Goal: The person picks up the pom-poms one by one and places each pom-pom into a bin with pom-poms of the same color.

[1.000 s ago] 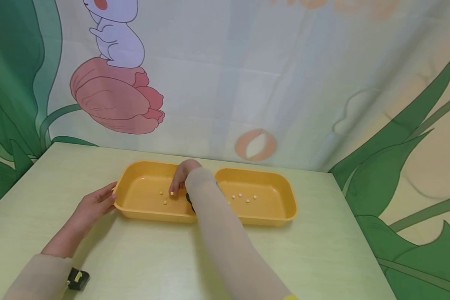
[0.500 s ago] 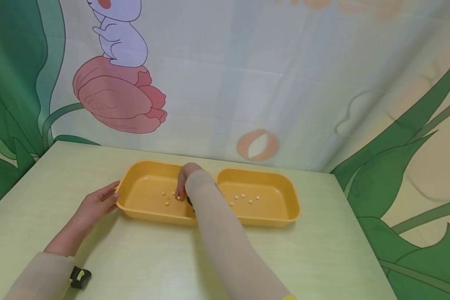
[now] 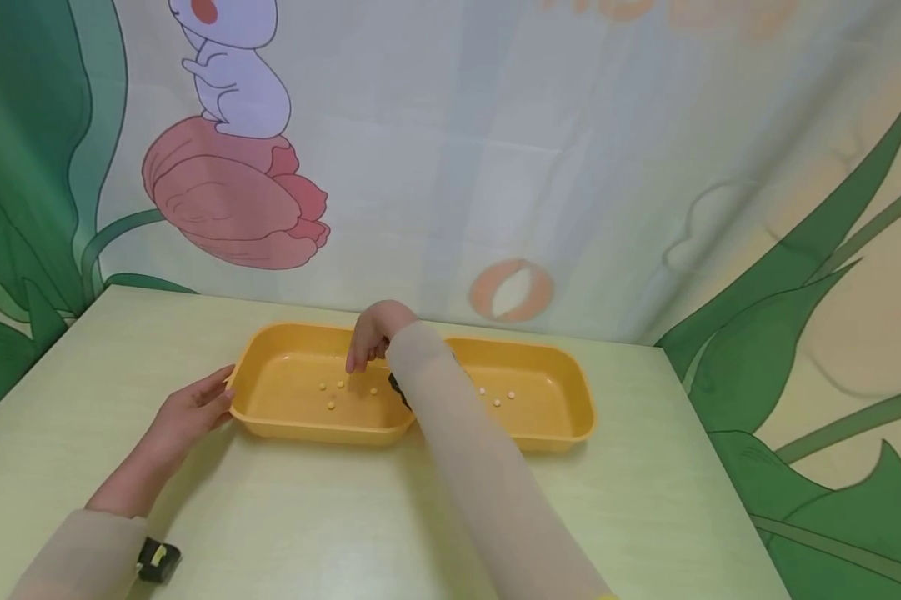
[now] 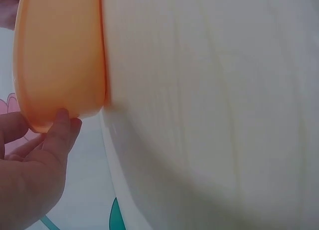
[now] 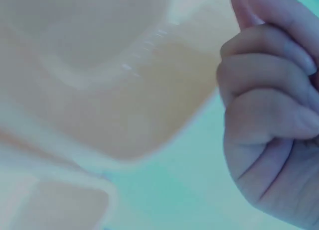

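Two yellow trays stand side by side on the table. At the left tray's (image 3: 292, 432) left end, my left hand (image 3: 187, 414) holds the rim, thumb and fingers against its outside wall, as the left wrist view also shows with the hand (image 4: 37, 175) by the tray (image 4: 60, 56). Several small pale beads (image 3: 332, 406) lie in the left tray. Over its right part hovers my right hand (image 3: 371, 333), fingertips together and pointing down, apparently pinching a small bead that they hide. In the right wrist view the other fingers (image 5: 264, 75) are curled into the palm.
The right tray (image 3: 540, 439) holds several white beads (image 3: 497, 402), partly hidden by my right sleeve (image 3: 480, 450). Behind the pale table (image 3: 307, 517) hangs a printed curtain (image 3: 420, 167) with a rabbit and plants. A black wrist device (image 3: 157, 560) sits by my left sleeve.
My right hand has risen from the left tray's floor and shifted slightly right. The bead at its fingertips no longer shows there; another bead has come into view. My left hand stays put.
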The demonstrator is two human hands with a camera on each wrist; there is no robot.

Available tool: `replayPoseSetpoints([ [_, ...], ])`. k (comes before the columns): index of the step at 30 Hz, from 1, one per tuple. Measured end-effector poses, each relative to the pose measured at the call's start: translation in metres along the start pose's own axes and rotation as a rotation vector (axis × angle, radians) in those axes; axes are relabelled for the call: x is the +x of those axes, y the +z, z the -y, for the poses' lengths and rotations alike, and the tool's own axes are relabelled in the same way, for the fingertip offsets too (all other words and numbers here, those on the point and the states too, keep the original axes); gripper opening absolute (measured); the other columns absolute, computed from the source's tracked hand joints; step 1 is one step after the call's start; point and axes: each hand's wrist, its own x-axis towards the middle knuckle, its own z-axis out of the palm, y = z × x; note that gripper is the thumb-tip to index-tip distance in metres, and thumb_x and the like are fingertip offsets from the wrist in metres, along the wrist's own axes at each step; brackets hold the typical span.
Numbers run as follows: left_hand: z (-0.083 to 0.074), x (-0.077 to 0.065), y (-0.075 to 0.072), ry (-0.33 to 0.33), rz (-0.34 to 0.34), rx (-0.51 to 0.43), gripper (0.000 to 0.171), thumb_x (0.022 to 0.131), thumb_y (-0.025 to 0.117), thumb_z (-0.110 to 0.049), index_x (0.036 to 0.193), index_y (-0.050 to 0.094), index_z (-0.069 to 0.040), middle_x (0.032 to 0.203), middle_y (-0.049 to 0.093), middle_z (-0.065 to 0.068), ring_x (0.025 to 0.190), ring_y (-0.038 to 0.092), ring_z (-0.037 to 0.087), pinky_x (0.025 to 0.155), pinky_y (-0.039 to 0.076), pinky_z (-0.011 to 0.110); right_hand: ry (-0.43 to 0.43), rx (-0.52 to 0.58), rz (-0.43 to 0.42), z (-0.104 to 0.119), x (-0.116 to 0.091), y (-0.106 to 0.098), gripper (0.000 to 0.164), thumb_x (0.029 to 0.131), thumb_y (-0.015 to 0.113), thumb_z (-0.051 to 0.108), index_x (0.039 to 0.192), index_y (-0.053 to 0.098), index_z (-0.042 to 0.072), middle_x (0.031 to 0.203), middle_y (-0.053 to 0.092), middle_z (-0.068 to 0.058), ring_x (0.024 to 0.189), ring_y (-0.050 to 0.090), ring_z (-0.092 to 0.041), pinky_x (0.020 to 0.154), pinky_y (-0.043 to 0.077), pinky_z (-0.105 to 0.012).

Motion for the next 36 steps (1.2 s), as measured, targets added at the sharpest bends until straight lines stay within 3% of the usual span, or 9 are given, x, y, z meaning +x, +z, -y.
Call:
replayPoseSetpoints([
  [3,0.000,-0.001,0.000,0.013,-0.003,0.000,0.060,0.113,0.037,-0.023,0.161,0.014,0.003,0.162,0.026,0.037,0.146,0.040,0.049,0.103,0.054,0.030,-0.137,0.073,-0.017,-0.008,-0.013,-0.002,0.033,0.101,0.063,0.013,0.133,0.068,0.009,0.067,0.041,0.005,0.051,0.025,-0.008,0.049,0.024,-0.018],
  [10,0.001,-0.001,0.001,0.014,0.003,0.007,0.060,0.113,0.036,-0.023,0.161,0.013,0.004,0.161,0.026,0.037,0.147,0.039,0.049,0.102,0.055,0.029,-0.425,0.299,-0.206,-0.035,-0.032,0.015,0.031,0.100,0.066,0.017,0.129,0.067,0.006,0.059,0.037,0.006,0.048,0.026,-0.009,0.048,0.025,-0.021],
  [13,0.003,-0.001,0.002,0.017,-0.003,0.011,0.060,0.113,0.036,-0.023,0.161,0.014,0.004,0.160,0.027,0.038,0.146,0.040,0.048,0.098,0.059,0.021,-0.543,0.424,-0.294,-0.047,-0.044,0.031,0.028,0.100,0.066,0.020,0.126,0.067,0.007,0.058,0.034,0.006,0.049,0.026,-0.010,0.050,0.026,-0.023],
  [16,0.003,-0.001,0.002,0.007,-0.009,0.007,0.060,0.113,0.036,-0.023,0.162,0.014,0.003,0.160,0.028,0.038,0.145,0.041,0.047,0.098,0.058,0.023,-0.622,0.497,-0.393,-0.060,-0.061,0.053,0.027,0.101,0.065,0.023,0.123,0.067,0.008,0.060,0.036,0.006,0.052,0.030,-0.011,0.051,0.028,-0.023],
  [23,-0.001,-0.001,0.004,-0.015,-0.011,0.006,0.061,0.113,0.036,-0.027,0.163,0.012,-0.001,0.162,0.027,0.036,0.146,0.040,0.047,0.103,0.053,0.032,-0.686,0.491,-0.558,-0.111,-0.100,0.102,0.030,0.102,0.063,0.023,0.126,0.064,0.005,0.078,0.052,0.000,0.063,0.042,-0.013,0.055,0.036,-0.020],
  [28,-0.002,-0.002,0.004,-0.011,-0.005,0.016,0.061,0.113,0.035,-0.027,0.163,0.012,0.000,0.161,0.028,0.037,0.146,0.041,0.048,0.103,0.053,0.033,-0.664,0.415,-0.751,-0.149,-0.121,0.130,0.038,0.100,0.066,0.025,0.132,0.060,0.007,0.106,0.064,-0.008,0.093,0.058,-0.016,0.075,0.049,-0.023],
  [32,-0.002,-0.001,0.003,-0.022,0.000,0.033,0.061,0.113,0.034,-0.029,0.163,0.012,-0.001,0.161,0.028,0.036,0.146,0.041,0.048,0.103,0.052,0.033,-0.596,0.353,-0.864,-0.175,-0.137,0.147,0.058,0.098,0.069,0.033,0.147,0.050,0.011,0.141,0.059,-0.013,0.126,0.057,-0.029,0.101,0.054,-0.044],
  [36,-0.002,0.000,0.001,-0.027,0.005,0.053,0.061,0.113,0.033,-0.029,0.162,0.013,0.000,0.160,0.029,0.037,0.143,0.044,0.047,0.101,0.055,0.031,-0.518,0.281,-0.912,-0.200,-0.150,0.160,0.082,0.096,0.067,0.048,0.162,0.028,0.019,0.168,0.032,-0.013,0.154,0.032,-0.042,0.117,0.038,-0.072],
])
